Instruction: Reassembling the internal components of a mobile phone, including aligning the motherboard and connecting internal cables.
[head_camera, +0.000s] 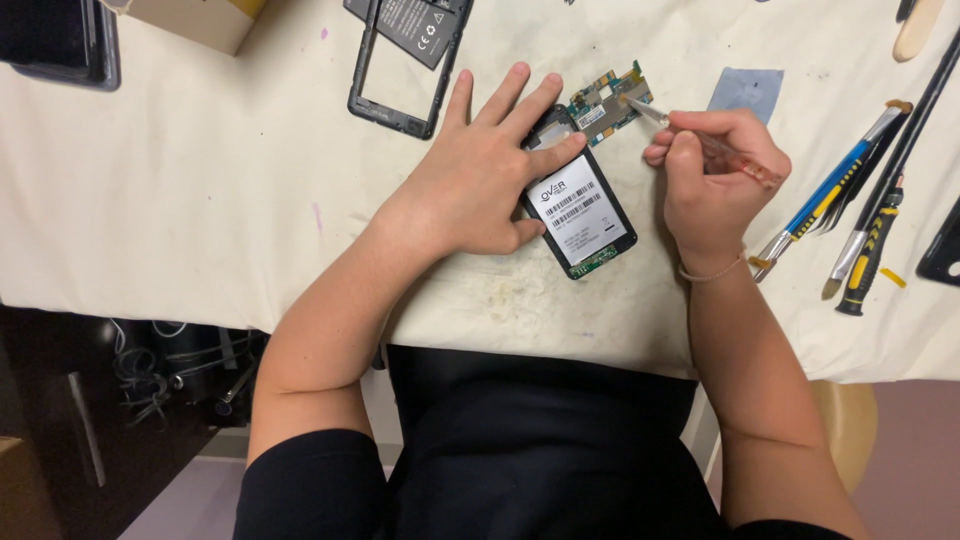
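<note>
An opened black phone (582, 215) lies on its face on the cream table cover, with a white label over its battery area. My left hand (478, 170) lies flat beside it, fingers spread, with the index finger pressing on the phone's upper end. A small blue-green circuit board (605, 100) sits at the phone's top. My right hand (712, 175) grips a thin screwdriver (700, 135) with a reddish handle, its metal tip touching the circuit board.
A black phone frame (405, 65) and a battery (412, 25) lie at the back. Several screwdrivers and tools (850, 190) lie at the right. A grey pad (745, 90) sits beyond my right hand. A cardboard box (195, 20) and dark tray (60, 45) stand back left.
</note>
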